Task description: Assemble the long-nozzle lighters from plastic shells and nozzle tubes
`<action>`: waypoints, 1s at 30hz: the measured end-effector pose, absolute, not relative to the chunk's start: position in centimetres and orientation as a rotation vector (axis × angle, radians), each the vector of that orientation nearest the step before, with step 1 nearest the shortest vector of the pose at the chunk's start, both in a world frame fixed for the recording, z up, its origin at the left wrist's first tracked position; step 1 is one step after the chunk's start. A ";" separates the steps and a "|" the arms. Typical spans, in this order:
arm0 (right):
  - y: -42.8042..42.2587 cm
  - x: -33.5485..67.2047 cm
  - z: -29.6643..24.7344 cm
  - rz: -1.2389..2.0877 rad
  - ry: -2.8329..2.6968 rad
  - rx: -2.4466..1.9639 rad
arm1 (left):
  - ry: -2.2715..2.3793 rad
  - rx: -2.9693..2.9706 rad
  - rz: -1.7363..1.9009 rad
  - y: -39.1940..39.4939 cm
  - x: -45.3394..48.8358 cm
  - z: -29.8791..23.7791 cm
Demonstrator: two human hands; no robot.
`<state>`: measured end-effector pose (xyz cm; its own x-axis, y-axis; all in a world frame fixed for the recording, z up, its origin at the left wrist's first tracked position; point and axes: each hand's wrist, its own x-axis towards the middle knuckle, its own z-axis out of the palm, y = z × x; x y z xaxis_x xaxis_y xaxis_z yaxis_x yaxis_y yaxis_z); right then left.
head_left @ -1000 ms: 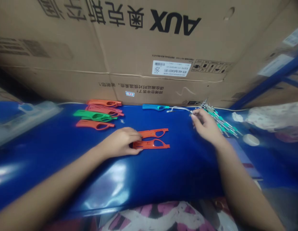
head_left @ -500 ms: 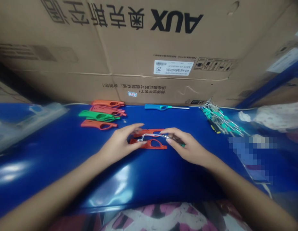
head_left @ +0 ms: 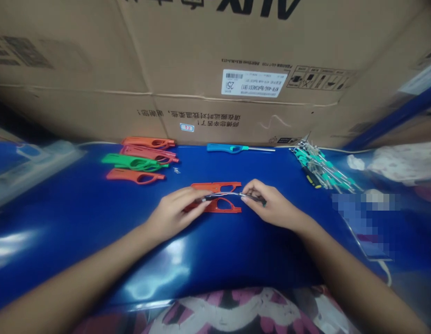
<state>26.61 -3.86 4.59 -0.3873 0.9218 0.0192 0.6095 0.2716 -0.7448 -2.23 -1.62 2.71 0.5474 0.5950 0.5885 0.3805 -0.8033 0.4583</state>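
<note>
Wire runs between the left hand and the right hand, each pinching it, with two orange shells right under them, so this step looks like lining it up, and the next move needs gentle care.

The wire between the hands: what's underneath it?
Two orange shells lie below the wire, one beyond the other, on the blue table. The left hand covers part of both, so that can't be seen. Whether wire and shells touch is unclear.
</note>
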 end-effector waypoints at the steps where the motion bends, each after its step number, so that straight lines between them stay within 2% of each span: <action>1: -3.9 26.6 4.7 0.910 -2.129 -1.378 | 0.809 2.513 1.123 -1.7 -2.3 2.8; 10: -3.6 27.0 4.3 0.866 -2.340 -1.133 | 0.816 2.552 1.077 -1.1 -2.5 2.8; 19: -3.7 27.3 4.4 0.882 -2.293 -1.213 | 0.761 2.549 0.911 -0.7 -2.5 2.3; 30: -3.5 27.4 4.3 0.818 -2.342 -1.107 | 0.765 2.516 0.826 -0.6 -2.5 1.6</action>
